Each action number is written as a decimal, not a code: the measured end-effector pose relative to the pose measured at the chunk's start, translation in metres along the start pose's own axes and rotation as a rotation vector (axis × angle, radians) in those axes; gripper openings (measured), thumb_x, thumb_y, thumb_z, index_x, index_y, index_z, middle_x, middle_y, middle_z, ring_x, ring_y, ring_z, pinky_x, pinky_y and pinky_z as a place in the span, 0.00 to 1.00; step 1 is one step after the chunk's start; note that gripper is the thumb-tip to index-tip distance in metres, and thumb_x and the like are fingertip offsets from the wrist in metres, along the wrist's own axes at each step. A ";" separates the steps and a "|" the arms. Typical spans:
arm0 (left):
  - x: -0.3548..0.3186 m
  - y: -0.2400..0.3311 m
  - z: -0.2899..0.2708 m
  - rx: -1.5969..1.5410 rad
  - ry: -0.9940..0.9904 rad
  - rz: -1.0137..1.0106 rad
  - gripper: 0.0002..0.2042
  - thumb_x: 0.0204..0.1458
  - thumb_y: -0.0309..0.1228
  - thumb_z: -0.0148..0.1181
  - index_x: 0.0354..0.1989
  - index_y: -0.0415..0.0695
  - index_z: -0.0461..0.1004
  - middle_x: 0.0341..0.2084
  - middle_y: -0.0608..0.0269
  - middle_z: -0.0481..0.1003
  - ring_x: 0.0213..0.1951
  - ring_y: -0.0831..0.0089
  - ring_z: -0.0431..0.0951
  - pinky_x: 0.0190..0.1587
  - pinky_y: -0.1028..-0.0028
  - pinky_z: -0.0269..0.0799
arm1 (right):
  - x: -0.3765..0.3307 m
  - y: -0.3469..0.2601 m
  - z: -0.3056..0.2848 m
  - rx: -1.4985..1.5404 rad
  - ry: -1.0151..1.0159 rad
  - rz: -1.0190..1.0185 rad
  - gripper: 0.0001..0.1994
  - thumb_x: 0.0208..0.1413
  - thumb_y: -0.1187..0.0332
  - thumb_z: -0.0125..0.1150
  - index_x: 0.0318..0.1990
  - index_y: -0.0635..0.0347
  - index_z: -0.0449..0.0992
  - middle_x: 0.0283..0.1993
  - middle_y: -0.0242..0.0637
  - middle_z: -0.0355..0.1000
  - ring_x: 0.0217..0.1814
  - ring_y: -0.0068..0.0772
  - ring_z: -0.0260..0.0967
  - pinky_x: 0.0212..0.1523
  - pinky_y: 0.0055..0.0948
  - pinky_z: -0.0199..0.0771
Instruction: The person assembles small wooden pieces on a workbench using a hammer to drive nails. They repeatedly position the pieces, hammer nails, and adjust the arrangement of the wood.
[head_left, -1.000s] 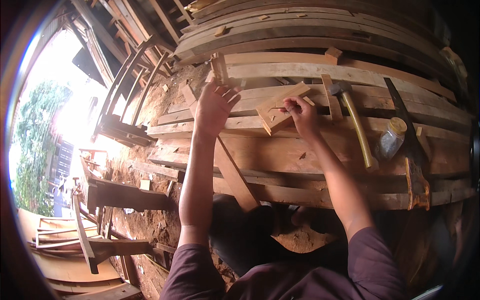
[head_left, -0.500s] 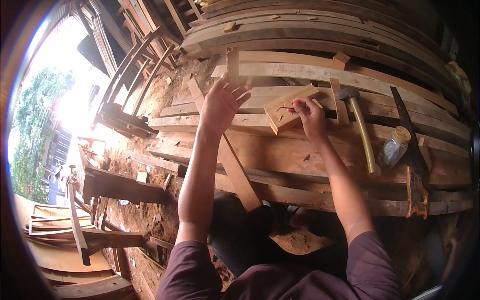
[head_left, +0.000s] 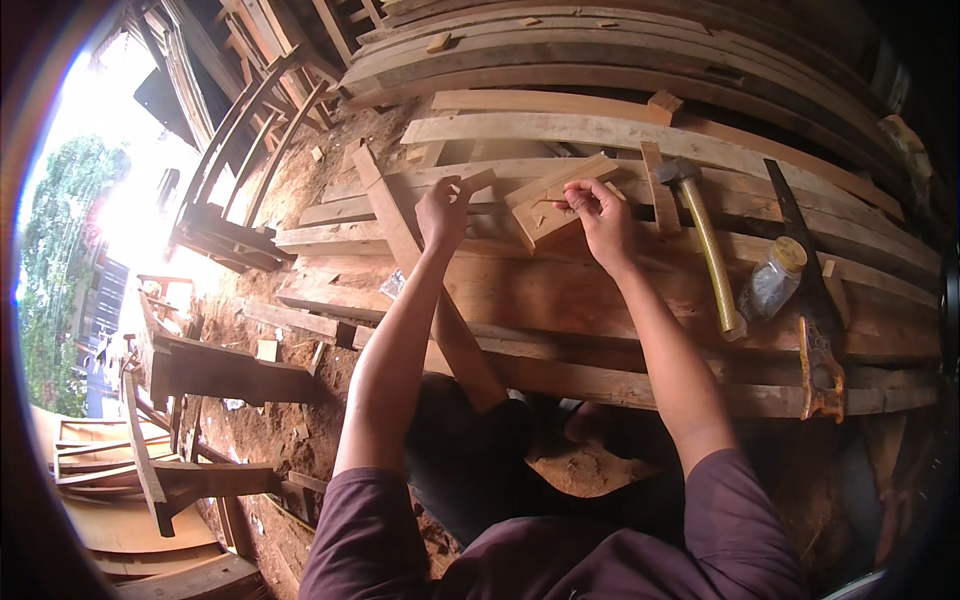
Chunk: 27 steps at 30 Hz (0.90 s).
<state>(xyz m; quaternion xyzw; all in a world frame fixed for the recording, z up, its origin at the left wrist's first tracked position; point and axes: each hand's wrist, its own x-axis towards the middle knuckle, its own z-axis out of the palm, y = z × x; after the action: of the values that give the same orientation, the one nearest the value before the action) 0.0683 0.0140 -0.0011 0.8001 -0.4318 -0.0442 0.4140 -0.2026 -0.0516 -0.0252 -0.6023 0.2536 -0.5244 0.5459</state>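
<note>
My left hand (head_left: 441, 214) is closed around one end of a small flat wood piece (head_left: 479, 181), raised over the stacked boards. My right hand (head_left: 604, 222) pinches a thin, short stick-like thing (head_left: 551, 200); its exact kind is too small to make out. Beneath those fingertips lies a short wood block (head_left: 535, 224) with a notch or chip on its top face. A long narrow board (head_left: 402, 222) slants down from the stack past my left forearm toward my knee.
A hammer (head_left: 708, 240) with a yellowish handle lies to the right. Beside it are a clear jar (head_left: 773, 280) with a yellow lid and a handsaw (head_left: 820, 370). Long planks (head_left: 600, 48) are piled at the back. Wooden chair frames (head_left: 250, 170) stand at left.
My left hand has gone from spread fingers, with the small wood piece upright beyond them, to closed around that piece, now lower and tilted. My right hand stays pinched over the block.
</note>
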 end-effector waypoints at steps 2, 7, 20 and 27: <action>0.000 -0.009 0.009 0.153 0.014 0.105 0.19 0.59 0.45 0.68 0.56 0.53 0.85 0.44 0.52 0.87 0.52 0.48 0.83 0.59 0.55 0.78 | 0.000 0.000 0.000 -0.024 -0.001 -0.007 0.10 0.73 0.66 0.66 0.50 0.66 0.81 0.42 0.31 0.81 0.47 0.29 0.86 0.50 0.23 0.80; -0.006 -0.006 0.006 0.288 0.103 0.185 0.21 0.60 0.44 0.67 0.60 0.49 0.82 0.57 0.44 0.80 0.62 0.44 0.76 0.67 0.53 0.70 | -0.001 -0.002 0.000 -0.003 0.004 0.014 0.10 0.72 0.66 0.66 0.50 0.66 0.81 0.42 0.31 0.81 0.48 0.29 0.86 0.49 0.23 0.80; -0.034 0.069 -0.016 -0.114 -0.314 0.558 0.10 0.62 0.32 0.67 0.48 0.45 0.86 0.44 0.54 0.85 0.47 0.53 0.85 0.53 0.59 0.79 | 0.001 -0.003 -0.001 -0.281 0.036 0.000 0.14 0.68 0.58 0.71 0.49 0.61 0.85 0.45 0.35 0.85 0.51 0.26 0.79 0.57 0.30 0.75; -0.044 0.078 -0.017 0.059 -0.404 0.630 0.28 0.56 0.43 0.73 0.64 0.44 0.79 0.53 0.49 0.82 0.54 0.51 0.83 0.58 0.56 0.78 | 0.007 -0.012 0.002 -0.308 0.099 -0.085 0.09 0.69 0.68 0.71 0.49 0.64 0.84 0.41 0.29 0.82 0.44 0.19 0.79 0.48 0.23 0.78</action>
<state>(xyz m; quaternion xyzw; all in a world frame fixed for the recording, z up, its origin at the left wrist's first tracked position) -0.0031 0.0347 0.0521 0.6148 -0.7308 -0.0591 0.2906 -0.2022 -0.0538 -0.0110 -0.6626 0.3316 -0.5310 0.4112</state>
